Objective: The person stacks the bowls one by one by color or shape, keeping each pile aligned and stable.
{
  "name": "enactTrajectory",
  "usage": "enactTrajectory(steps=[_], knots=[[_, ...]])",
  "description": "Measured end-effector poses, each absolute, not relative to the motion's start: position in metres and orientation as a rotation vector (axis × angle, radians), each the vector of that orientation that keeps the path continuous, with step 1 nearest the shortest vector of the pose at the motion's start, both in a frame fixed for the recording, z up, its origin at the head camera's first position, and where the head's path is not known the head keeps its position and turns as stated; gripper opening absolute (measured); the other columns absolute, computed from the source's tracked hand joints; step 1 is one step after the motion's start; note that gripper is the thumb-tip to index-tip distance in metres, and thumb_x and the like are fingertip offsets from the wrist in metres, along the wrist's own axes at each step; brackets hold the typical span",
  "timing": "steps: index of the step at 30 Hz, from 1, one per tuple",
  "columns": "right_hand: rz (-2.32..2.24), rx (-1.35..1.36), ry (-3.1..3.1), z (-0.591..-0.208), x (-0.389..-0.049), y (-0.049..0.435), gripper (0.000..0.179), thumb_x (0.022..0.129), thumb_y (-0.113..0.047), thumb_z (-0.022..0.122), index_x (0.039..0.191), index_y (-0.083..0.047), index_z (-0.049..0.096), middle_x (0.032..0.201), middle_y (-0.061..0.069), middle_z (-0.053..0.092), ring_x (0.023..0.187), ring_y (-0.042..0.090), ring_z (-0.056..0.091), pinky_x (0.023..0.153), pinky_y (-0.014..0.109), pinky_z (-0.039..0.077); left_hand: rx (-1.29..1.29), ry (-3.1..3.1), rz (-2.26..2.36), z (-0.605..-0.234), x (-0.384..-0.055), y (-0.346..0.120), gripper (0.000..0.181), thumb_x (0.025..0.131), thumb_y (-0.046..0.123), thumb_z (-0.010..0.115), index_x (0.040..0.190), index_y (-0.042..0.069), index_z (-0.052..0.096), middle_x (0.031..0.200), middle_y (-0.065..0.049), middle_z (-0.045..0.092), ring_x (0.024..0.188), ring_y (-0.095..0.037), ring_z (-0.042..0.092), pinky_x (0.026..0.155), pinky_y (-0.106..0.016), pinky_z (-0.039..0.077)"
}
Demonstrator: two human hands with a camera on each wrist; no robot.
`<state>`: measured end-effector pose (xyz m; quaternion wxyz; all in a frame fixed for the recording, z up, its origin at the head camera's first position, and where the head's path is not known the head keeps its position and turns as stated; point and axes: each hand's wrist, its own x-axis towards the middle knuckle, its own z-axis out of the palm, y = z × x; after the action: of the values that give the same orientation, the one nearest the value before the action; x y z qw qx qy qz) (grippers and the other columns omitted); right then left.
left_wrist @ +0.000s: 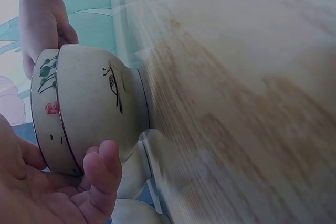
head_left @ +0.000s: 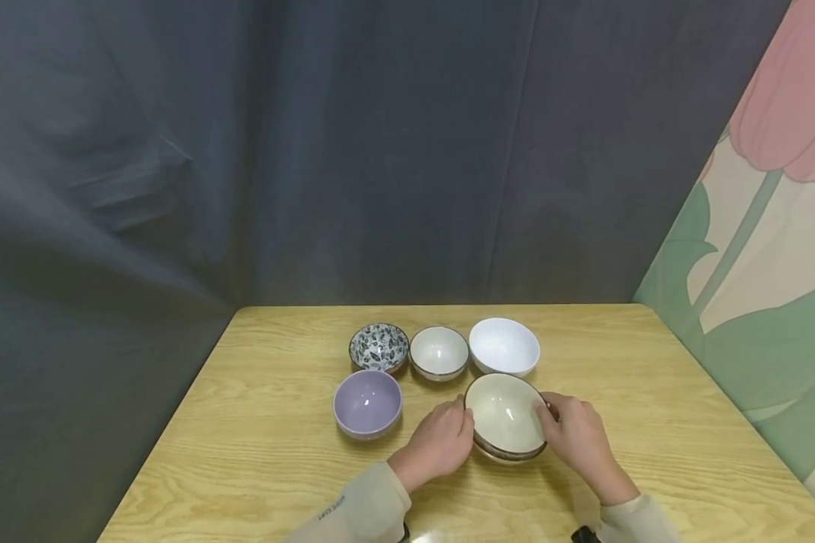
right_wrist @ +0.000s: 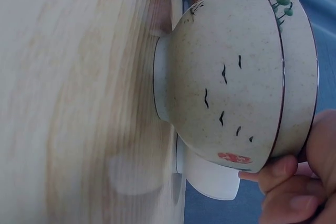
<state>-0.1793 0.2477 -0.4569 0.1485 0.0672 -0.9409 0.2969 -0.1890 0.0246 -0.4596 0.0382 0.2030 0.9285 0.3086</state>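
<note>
Two cream bowls with dark rims are nested one in the other at the front right of the group. My left hand (head_left: 443, 437) grips the left side of the upper cream bowl (head_left: 505, 413), and my right hand (head_left: 576, 434) grips its right side, thumb over the rim. Beneath it sits the lower cream bowl (right_wrist: 226, 72), painted with small dark strokes and a red mark, its foot down at the table. In the left wrist view, the fingers (left_wrist: 105, 169) curl beside the lower bowl's wall.
Behind the stack are a white bowl (head_left: 504, 345), a small off-white bowl (head_left: 439, 352) and a dark-patterned bowl (head_left: 379, 347). A purple bowl (head_left: 367, 403) stands to the left. All rest on the wooden table (head_left: 258, 452), with a dark curtain (head_left: 394, 151) behind.
</note>
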Motion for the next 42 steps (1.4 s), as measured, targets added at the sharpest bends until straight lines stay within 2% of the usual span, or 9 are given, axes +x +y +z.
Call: enactTrajectory(steps=[5,11,14,19,22,25,30,36,42], knots=[[0.840,0.189,-2.702,-0.454,-0.181,0.248,0.020,0.094,-0.005,0.063,0.106,0.009,0.073,0.064,0.003,0.063,0.052,0.012,0.045,0.046,0.025,0.037,0.643,2.868,0.942,-0.458,-0.192,0.026,0.054,0.108,0.024,0.028,0.140,-0.015,0.046,0.136,-0.025,0.058,0.126,-0.035,0.056,0.106,-0.043,0.046],[0.783,0.190,-2.720,-0.451,-0.181,0.246,0.015,0.093,-0.003,0.062,0.096,0.005,0.074,0.055,-0.002,0.049,0.049,0.011,0.040,0.044,0.025,0.032,0.697,2.889,0.935,-0.460,-0.196,0.026,0.053,0.106,0.021,0.026,0.138,-0.015,0.048,0.129,-0.023,0.062,0.120,-0.034,0.061,0.101,-0.042,0.050],[0.788,0.186,-2.741,-0.449,-0.180,0.244,0.014,0.092,-0.003,0.062,0.092,0.004,0.074,0.055,-0.002,0.049,0.048,0.011,0.040,0.043,0.024,0.033,0.704,2.899,0.903,-0.462,-0.198,0.025,0.052,0.105,0.020,0.026,0.134,-0.013,0.052,0.122,-0.020,0.065,0.115,-0.032,0.063,0.097,-0.042,0.052],[0.832,0.155,-2.809,-0.448,-0.179,0.238,0.016,0.093,-0.003,0.059,0.091,0.006,0.072,0.057,0.001,0.052,0.049,0.012,0.044,0.043,0.024,0.036,0.707,2.938,0.808,-0.463,-0.199,0.022,0.047,0.104,0.020,0.030,0.122,-0.012,0.059,0.109,-0.017,0.067,0.104,-0.029,0.065,0.088,-0.041,0.055],[0.859,0.137,-2.845,-0.448,-0.178,0.236,0.017,0.093,-0.003,0.058,0.092,0.008,0.072,0.057,0.001,0.052,0.049,0.013,0.045,0.043,0.024,0.037,0.713,2.940,0.784,-0.462,-0.198,0.020,0.041,0.103,0.020,0.033,0.108,-0.007,0.063,0.098,-0.013,0.065,0.095,-0.027,0.065,0.082,-0.041,0.055],[0.864,0.117,-2.871,-0.448,-0.177,0.235,0.016,0.092,-0.003,0.059,0.088,0.006,0.071,0.057,0.002,0.052,0.049,0.013,0.046,0.044,0.025,0.038,0.718,2.926,0.768,-0.462,-0.197,0.020,0.035,0.102,0.021,0.035,0.094,0.000,0.062,0.088,-0.009,0.060,0.085,-0.025,0.063,0.075,-0.040,0.055],[0.859,0.122,-2.886,-0.445,-0.176,0.235,0.016,0.090,-0.002,0.059,0.082,0.005,0.070,0.058,0.002,0.054,0.050,0.014,0.047,0.044,0.026,0.039,0.723,2.918,0.740,-0.462,-0.197,0.021,0.035,0.101,0.023,0.036,0.083,0.006,0.060,0.084,-0.006,0.058,0.079,-0.023,0.062,0.069,-0.039,0.053],[0.912,0.094,-2.897,-0.438,-0.176,0.235,0.019,0.091,-0.003,0.058,0.094,0.009,0.072,0.059,0.003,0.055,0.049,0.014,0.048,0.043,0.026,0.040,0.707,2.983,0.706,-0.463,-0.202,0.021,0.035,0.101,0.022,0.037,0.071,0.015,0.053,0.076,0.001,0.052,0.069,-0.017,0.056,0.060,-0.034,0.049],[0.925,0.096,-2.897,-0.439,-0.177,0.237,0.020,0.092,-0.004,0.058,0.096,0.011,0.071,0.060,0.002,0.056,0.049,0.014,0.048,0.042,0.025,0.040,0.668,2.998,0.742,-0.459,-0.205,0.022,0.036,0.103,0.024,0.036,0.074,0.014,0.055,0.075,0.000,0.055,0.071,-0.020,0.059,0.061,-0.036,0.049]])
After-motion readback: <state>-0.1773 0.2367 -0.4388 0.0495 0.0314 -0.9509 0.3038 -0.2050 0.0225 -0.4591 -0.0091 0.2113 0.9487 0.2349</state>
